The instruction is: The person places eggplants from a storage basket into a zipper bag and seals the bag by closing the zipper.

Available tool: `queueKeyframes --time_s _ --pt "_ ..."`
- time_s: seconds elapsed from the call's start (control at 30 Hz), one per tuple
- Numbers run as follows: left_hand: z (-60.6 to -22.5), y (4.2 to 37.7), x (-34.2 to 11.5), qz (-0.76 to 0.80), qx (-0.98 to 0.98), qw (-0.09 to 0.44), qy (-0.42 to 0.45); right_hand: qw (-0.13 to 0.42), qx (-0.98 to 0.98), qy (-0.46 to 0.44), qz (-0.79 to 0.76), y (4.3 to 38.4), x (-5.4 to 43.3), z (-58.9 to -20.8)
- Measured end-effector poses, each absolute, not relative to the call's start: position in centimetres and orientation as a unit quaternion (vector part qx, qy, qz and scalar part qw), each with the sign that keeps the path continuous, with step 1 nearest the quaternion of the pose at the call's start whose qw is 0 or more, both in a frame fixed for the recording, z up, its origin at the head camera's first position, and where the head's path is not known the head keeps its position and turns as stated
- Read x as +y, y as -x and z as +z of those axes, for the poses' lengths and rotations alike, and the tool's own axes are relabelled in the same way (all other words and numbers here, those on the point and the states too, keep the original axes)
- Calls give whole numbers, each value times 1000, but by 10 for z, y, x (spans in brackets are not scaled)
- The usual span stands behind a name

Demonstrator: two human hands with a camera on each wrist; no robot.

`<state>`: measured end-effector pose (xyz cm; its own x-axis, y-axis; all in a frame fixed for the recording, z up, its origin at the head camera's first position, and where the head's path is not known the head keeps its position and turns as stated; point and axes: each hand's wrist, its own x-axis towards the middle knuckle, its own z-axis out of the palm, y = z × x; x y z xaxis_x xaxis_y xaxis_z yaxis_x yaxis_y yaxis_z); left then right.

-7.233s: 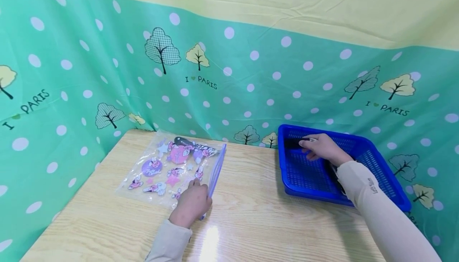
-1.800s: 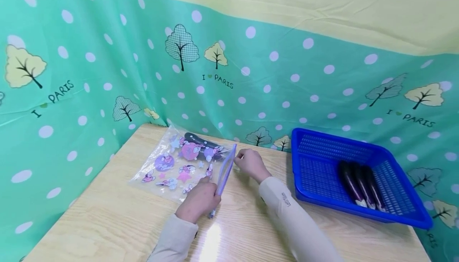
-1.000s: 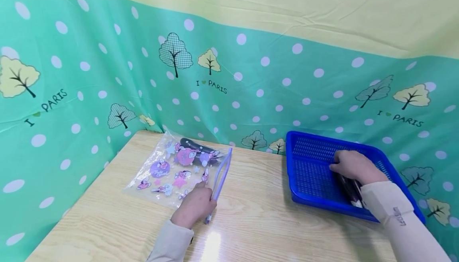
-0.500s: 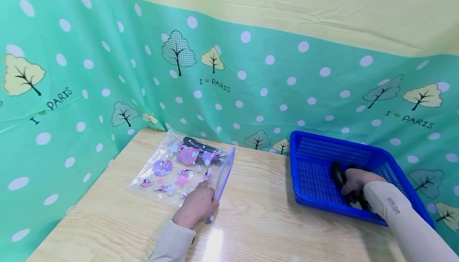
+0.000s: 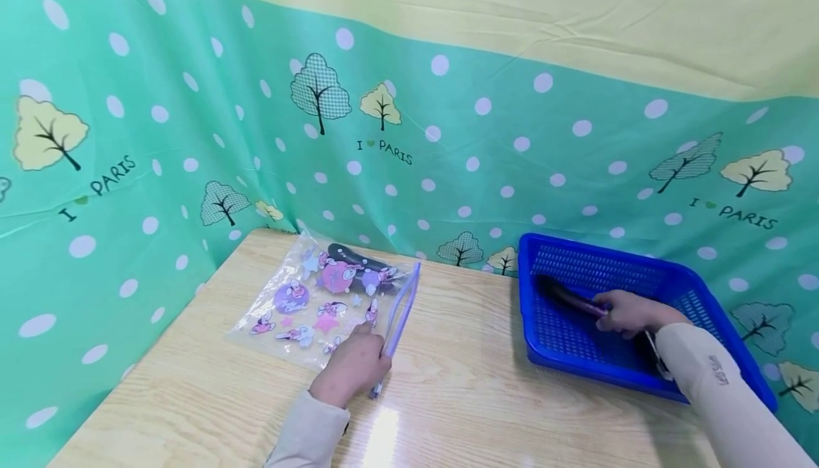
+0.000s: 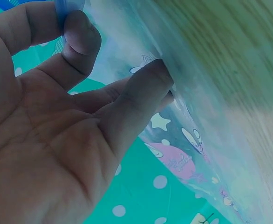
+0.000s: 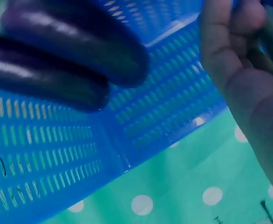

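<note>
In the head view my left hand (image 5: 353,363) grips the mouth edge of a clear zip bag (image 5: 256,343) printed with pink and purple cartoon figures. The bag lies flat, its purple zip strip (image 5: 403,311) parted a little. Dark eggplant (image 5: 350,257) shows through its far side. My right hand (image 5: 630,313) is inside the blue basket (image 5: 576,360), holding an eggplant (image 5: 566,294) by its stem end, the round end toward the basket's left. Two more eggplants (image 7: 80,42) lie in the basket in the right wrist view; my forearm mostly hides them from the head camera.
The wooden table (image 5: 467,383) runs between bag and basket. A green dotted curtain (image 5: 448,183) with printed trees stands close behind and to the left. The basket has raised slotted walls and sits near the table's right edge.
My right hand has gone from the bag's mouth to the basket and taken an eggplant, now swung leftward. More dark eggplant shows in the bag than 7.2 s ago. My left hand keeps its grip.
</note>
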<state>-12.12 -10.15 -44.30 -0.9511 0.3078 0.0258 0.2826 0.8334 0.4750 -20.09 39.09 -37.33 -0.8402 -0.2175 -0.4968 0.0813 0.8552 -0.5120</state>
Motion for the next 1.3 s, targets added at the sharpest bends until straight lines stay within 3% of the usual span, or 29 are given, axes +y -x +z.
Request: queueKeyframes --time_s 0.17,0.4,0.83,1.3 --pt "-442 121 -100 244 957 25 -155 182 926 44 -329 202 388 -358" --pt "-442 120 -99 251 955 31 -152 116 926 21 -359 206 362 -364" --pt "-438 120 -103 248 956 27 -155 150 943 61 -290 207 345 -359" --pt "-443 122 -109 272 947 33 -168 89 952 76 -285 191 338 -337"
